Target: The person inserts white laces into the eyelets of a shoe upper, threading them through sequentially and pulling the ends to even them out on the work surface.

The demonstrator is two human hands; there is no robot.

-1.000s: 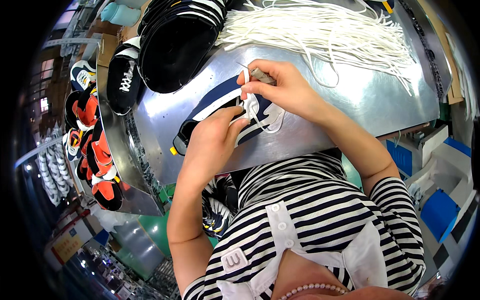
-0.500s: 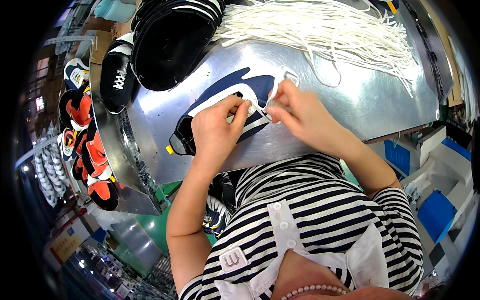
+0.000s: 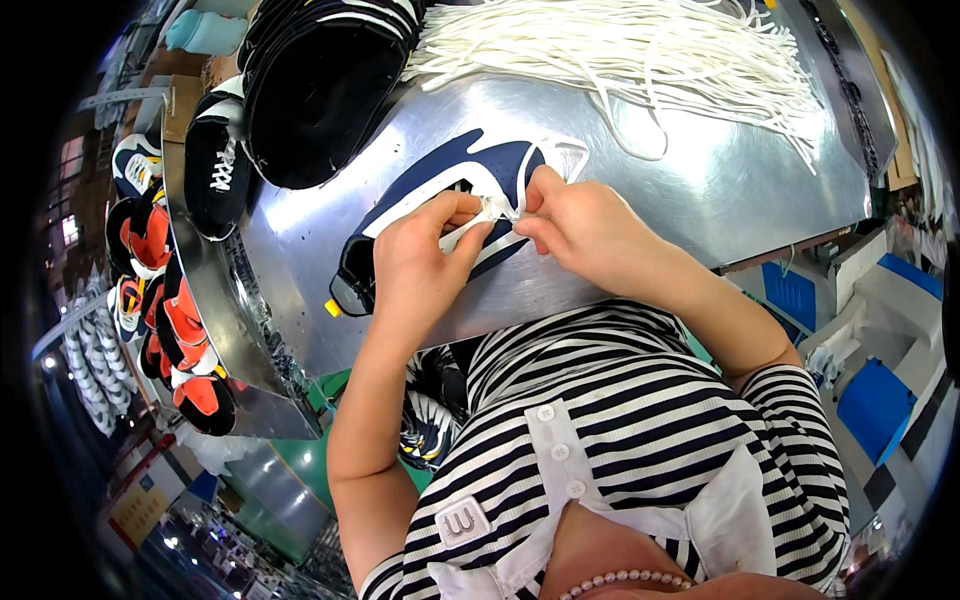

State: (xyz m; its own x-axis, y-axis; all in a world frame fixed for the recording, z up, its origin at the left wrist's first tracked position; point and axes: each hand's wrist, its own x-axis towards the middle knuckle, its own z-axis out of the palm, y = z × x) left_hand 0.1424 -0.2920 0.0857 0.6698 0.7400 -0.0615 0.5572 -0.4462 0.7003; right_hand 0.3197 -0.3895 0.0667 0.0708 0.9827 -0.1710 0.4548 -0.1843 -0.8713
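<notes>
A navy and white shoe upper (image 3: 415, 185) lies on the metal table in front of me, its black-lined heel toward the lower left. With fingers pinched, my left hand (image 3: 425, 250) grips the white eyelet edge of the upper. My right hand (image 3: 585, 230) is closed on a white shoelace (image 3: 521, 180), close against the left fingertips at the eyelets. A loop of the lace stands out beyond the right hand, over the toe end. Just where the lace meets the eyelet is hidden by my fingers.
A heap of white shoelaces (image 3: 610, 60) covers the table's far side. Stacked black uppers (image 3: 320, 100) and a laced black upper (image 3: 213, 170) lie at the far left. Past the left edge, several orange-lined shoes (image 3: 182, 310) stand in a row. White bins with blue parts (image 3: 875, 410) are at right.
My right hand has come down and closer to the left fingertips, drawing the lace with it. The left hand still pinches the upper. The whole view has shifted slightly.
</notes>
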